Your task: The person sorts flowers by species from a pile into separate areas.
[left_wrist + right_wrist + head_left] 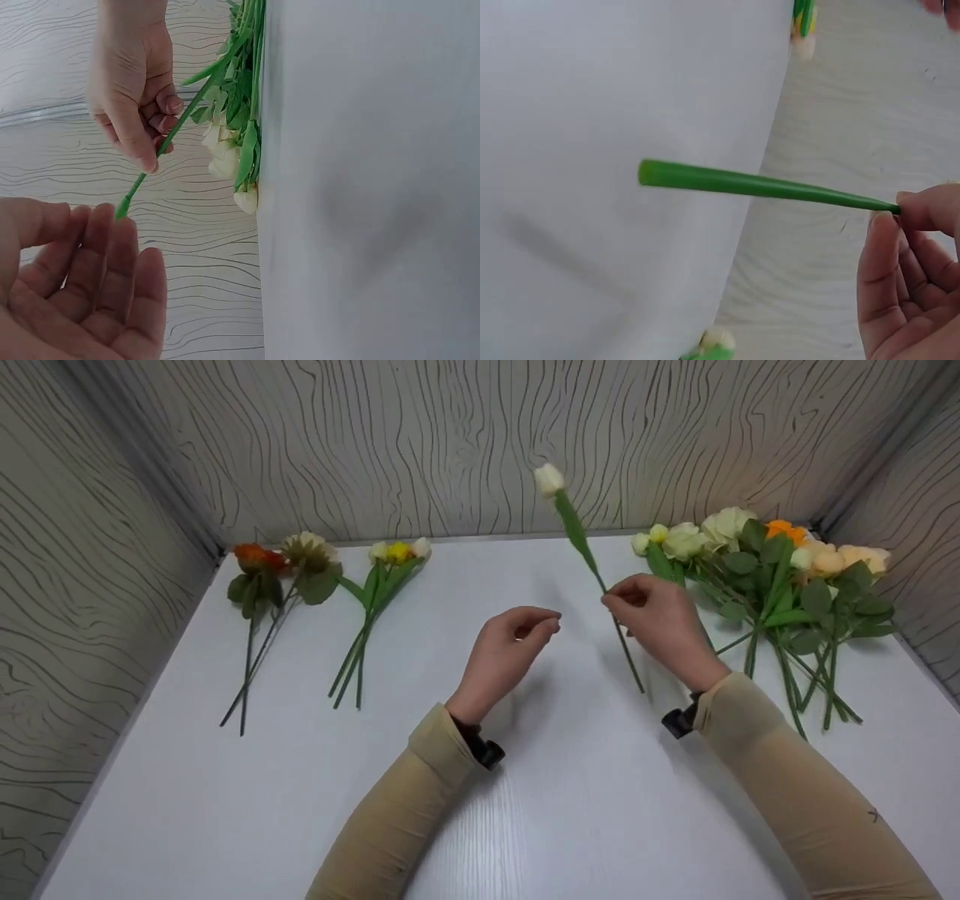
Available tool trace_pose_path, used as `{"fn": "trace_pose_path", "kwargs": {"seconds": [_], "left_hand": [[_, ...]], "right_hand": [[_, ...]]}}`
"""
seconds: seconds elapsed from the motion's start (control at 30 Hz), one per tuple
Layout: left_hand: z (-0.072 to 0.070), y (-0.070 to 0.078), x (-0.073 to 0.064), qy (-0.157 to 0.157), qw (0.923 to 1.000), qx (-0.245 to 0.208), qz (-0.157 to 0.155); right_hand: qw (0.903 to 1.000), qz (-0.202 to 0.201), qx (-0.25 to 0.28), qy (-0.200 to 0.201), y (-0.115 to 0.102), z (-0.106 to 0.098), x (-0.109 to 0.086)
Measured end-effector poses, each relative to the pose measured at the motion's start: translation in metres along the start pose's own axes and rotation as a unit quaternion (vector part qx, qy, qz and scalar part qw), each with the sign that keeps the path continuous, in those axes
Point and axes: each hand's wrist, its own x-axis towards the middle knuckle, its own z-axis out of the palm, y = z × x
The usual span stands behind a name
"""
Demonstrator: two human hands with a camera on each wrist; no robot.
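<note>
A white tulip [576,531] is held up off the table by my right hand [661,619], its bloom pointing up toward the back wall. Thumb and fingertips pinch the stem midway, and the stem's lower end [705,178] sticks out freely in the right wrist view. To the left of the tulip, my left hand [504,651] hovers over the table, fingers loosely bent. Nothing shows between its fingers [96,247] in the left wrist view.
On the white table [480,810], two flowers [259,559] lie far left, with several tulips [386,577] beside them. A mixed heap of flowers and stems [780,577] lies on the right. A wood-grain panel [450,442] stands behind.
</note>
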Motion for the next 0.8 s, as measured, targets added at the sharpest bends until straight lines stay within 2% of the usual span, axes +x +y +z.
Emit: {"fn": "trace_pose_path", "kwargs": {"seconds": [0.13,0.23,0.37,0.43,0.53,0.7,0.8], "left_hand": [[-0.004,-0.003,0.003,0.029,0.9975,-0.061,-0.02],[-0.006,-0.005,0.005,0.051,0.9928,-0.106,-0.023],[-0.007,-0.006,0.006,0.065,0.9868,-0.147,-0.02],[-0.007,-0.005,0.006,0.064,0.9845,-0.162,-0.023],[-0.009,-0.003,0.006,0.062,0.9812,-0.18,-0.032],[-0.013,0.0,0.007,0.074,0.9752,-0.205,-0.038],[-0.014,-0.001,0.007,0.075,0.9713,-0.223,-0.036]], "right_hand": [[0.9978,-0.062,0.024,-0.005,-0.022,0.028,-0.018],[0.9945,-0.101,0.027,0.0,-0.033,0.044,-0.028],[0.9918,-0.121,0.042,0.001,-0.039,0.056,-0.036],[0.992,-0.111,0.059,-0.011,-0.038,0.058,-0.038],[0.991,-0.075,0.098,-0.052,-0.034,0.06,-0.042],[0.9767,-0.015,0.165,-0.136,-0.026,0.064,-0.05],[0.9717,0.0,0.18,-0.153,-0.024,0.067,-0.053]]}}
